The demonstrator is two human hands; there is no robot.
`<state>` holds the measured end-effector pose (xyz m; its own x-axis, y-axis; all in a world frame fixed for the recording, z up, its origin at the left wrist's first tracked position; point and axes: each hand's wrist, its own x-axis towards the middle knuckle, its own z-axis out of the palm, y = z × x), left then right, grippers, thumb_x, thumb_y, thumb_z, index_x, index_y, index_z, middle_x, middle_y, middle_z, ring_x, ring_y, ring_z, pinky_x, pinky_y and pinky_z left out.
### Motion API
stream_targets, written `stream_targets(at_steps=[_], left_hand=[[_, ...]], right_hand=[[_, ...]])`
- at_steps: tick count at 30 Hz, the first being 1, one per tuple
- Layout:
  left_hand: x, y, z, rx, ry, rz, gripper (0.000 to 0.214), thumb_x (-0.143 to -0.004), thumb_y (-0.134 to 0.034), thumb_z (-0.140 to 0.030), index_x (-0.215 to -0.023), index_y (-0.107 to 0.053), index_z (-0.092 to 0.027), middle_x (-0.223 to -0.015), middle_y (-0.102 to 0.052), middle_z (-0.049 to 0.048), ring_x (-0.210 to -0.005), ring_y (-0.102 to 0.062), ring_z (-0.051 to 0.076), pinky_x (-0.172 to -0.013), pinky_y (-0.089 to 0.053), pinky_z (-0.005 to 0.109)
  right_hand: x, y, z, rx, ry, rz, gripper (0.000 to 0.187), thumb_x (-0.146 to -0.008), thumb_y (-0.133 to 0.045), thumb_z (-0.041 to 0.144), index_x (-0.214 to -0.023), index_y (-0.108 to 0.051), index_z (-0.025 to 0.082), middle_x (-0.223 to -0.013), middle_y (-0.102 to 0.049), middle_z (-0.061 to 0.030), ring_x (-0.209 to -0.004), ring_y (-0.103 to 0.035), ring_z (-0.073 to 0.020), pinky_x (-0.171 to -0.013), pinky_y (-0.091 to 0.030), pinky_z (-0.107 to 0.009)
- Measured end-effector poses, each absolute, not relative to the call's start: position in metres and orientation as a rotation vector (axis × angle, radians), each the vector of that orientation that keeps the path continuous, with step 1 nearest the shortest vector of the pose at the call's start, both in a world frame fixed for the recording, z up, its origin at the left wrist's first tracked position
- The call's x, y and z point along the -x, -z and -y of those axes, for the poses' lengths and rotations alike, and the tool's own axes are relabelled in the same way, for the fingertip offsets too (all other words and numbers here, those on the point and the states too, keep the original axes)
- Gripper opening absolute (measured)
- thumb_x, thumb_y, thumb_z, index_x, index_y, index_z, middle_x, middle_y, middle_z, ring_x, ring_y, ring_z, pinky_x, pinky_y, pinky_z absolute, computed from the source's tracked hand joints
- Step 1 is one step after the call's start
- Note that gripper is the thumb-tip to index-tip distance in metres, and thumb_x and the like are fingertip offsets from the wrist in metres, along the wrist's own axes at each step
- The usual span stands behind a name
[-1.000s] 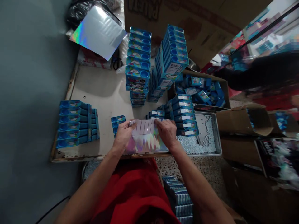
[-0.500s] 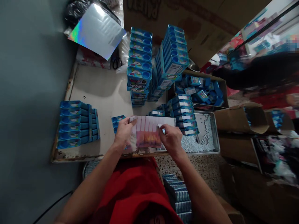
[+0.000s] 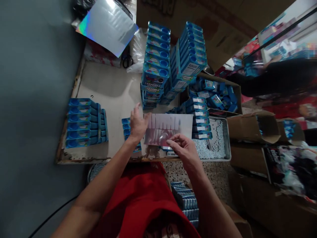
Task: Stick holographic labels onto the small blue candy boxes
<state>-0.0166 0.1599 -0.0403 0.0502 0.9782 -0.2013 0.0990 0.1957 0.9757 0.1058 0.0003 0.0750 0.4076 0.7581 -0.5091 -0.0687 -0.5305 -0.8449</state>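
A shiny pale sticker sheet (image 3: 160, 122) with a row of narrow strips lies over the middle of the table's front part. At its lower right edge the thumb and fingers of my right hand (image 3: 184, 147) are pinched together on it; whether a loose sticker is also between them is hidden. My left hand (image 3: 138, 124) is at the sheet's left edge with its fingers spread, the thumb close to the sheet. Beneath my left hand sits a small row of blue candy boxes (image 3: 126, 126), partly covered. Another row of blue boxes with white stickers (image 3: 201, 114) stands right of the sheet.
Banded blue boxes (image 3: 81, 122) stand at the left of the table. Tall stacks (image 3: 156, 62) rise at the back. A carton of loose blue boxes (image 3: 215, 96) and a metal tray of white pellets (image 3: 219, 145) are on the right. A person in dark sleeves (image 3: 277, 72) works beyond.
My left hand has let go of the sheet's left edge and its fingers have spread upward. The right hand has moved to the sheet's lower edge. The view has shifted slightly.
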Motion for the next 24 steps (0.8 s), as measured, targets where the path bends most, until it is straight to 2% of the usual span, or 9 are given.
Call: stream_targets(at_steps=[3,6,9,11,15,17,19,21,24], left_hand=[[0.07,0.031,-0.141,-1.078,-0.954,-1.293,0.043,-0.083,-0.078,-0.047,-0.114,-0.072,-0.017,-0.119,-0.071,0.0131,-0.113,-0.064,0.026,-0.102,-0.047,0.036],[0.102,0.025,-0.119,-0.795,-0.744,-1.071,0.05,-0.079,-0.078,-0.058,-0.106,-0.073,-0.015,-0.104,-0.075,0.0126,-0.095,-0.069,0.023,-0.09,-0.053,0.034],[0.109,0.023,-0.105,-0.552,-0.622,-0.969,0.063,-0.068,-0.088,-0.054,-0.116,-0.07,-0.016,-0.109,-0.075,0.0138,-0.091,-0.07,0.022,-0.081,-0.055,0.033],[0.108,0.022,-0.102,-0.511,-0.597,-0.947,0.065,-0.066,-0.09,-0.051,-0.117,-0.07,-0.017,-0.11,-0.075,0.0136,-0.091,-0.069,0.021,-0.079,-0.054,0.032],[0.106,0.019,-0.102,-0.608,-0.583,-0.965,0.05,-0.064,-0.092,-0.048,-0.099,-0.076,-0.016,-0.096,-0.077,0.0089,-0.083,-0.067,0.017,-0.074,-0.052,0.028],[0.107,0.018,-0.104,-0.657,-0.571,-0.987,0.041,-0.062,-0.093,-0.046,-0.086,-0.077,-0.016,-0.086,-0.076,0.0071,-0.076,-0.065,0.016,-0.072,-0.051,0.028],[0.11,0.02,-0.107,-0.663,-0.578,-1.009,0.037,-0.062,-0.092,-0.045,-0.077,-0.075,-0.016,-0.081,-0.075,0.0069,-0.071,-0.064,0.015,-0.07,-0.051,0.028],[0.116,0.021,-0.11,-0.64,-0.67,-1.097,0.036,-0.061,-0.092,-0.043,-0.077,-0.074,-0.015,-0.077,-0.074,0.006,-0.067,-0.062,0.014,-0.065,-0.051,0.026],[0.131,0.02,-0.117,-0.64,-0.962,-1.336,0.035,-0.064,-0.09,-0.041,-0.079,-0.072,-0.015,-0.07,-0.068,0.0017,-0.062,-0.059,0.012,-0.061,-0.051,0.024]], right_hand=[[-0.095,-0.049,-0.014,1.71,-1.401,0.425,0.039,-0.07,-0.087,0.048,-0.08,-0.061,0.021,-0.061,-0.054,0.0057,-0.048,-0.033,-0.0064,-0.047,-0.023,-0.023],[-0.083,-0.04,-0.02,1.654,-1.497,0.325,0.043,-0.064,-0.092,0.046,-0.079,-0.061,0.02,-0.06,-0.052,0.0072,-0.046,-0.03,-0.0042,-0.046,-0.018,-0.022],[-0.073,-0.042,-0.022,1.553,-1.617,0.327,0.039,-0.068,-0.09,0.043,-0.075,-0.062,0.018,-0.057,-0.05,0.0074,-0.045,-0.026,-0.0033,-0.046,-0.015,-0.022],[-0.068,-0.044,-0.022,1.477,-1.703,0.34,0.035,-0.071,-0.089,0.042,-0.074,-0.063,0.017,-0.051,-0.044,0.0089,-0.044,-0.023,-0.003,-0.047,-0.016,-0.022],[-0.062,-0.044,-0.024,1.392,-1.837,0.302,0.031,-0.072,-0.088,0.038,-0.074,-0.066,0.017,-0.044,-0.035,0.0111,-0.042,-0.02,-0.0026,-0.046,-0.016,-0.021],[-0.06,-0.042,-0.025,1.387,-1.868,0.266,0.032,-0.069,-0.091,0.037,-0.073,-0.066,0.017,-0.047,-0.04,0.0098,-0.042,-0.022,-0.0022,-0.045,-0.018,-0.021],[-0.058,-0.04,-0.024,1.428,-1.83,0.233,0.036,-0.065,-0.093,0.039,-0.076,-0.067,0.017,-0.055,-0.052,0.0063,-0.044,-0.03,-0.0025,-0.046,-0.025,-0.02],[-0.058,-0.036,-0.02,1.523,-1.7,0.215,0.042,-0.065,-0.092,0.046,-0.088,-0.07,0.018,-0.067,-0.061,0.0025,-0.048,-0.039,-0.0044,-0.048,-0.031,-0.02],[-0.057,-0.028,-0.01,1.712,-1.406,0.32,0.053,-0.074,-0.085,0.054,-0.112,-0.068,0.022,-0.073,-0.063,0.0029,-0.054,-0.045,-0.0078,-0.052,-0.037,-0.021]])
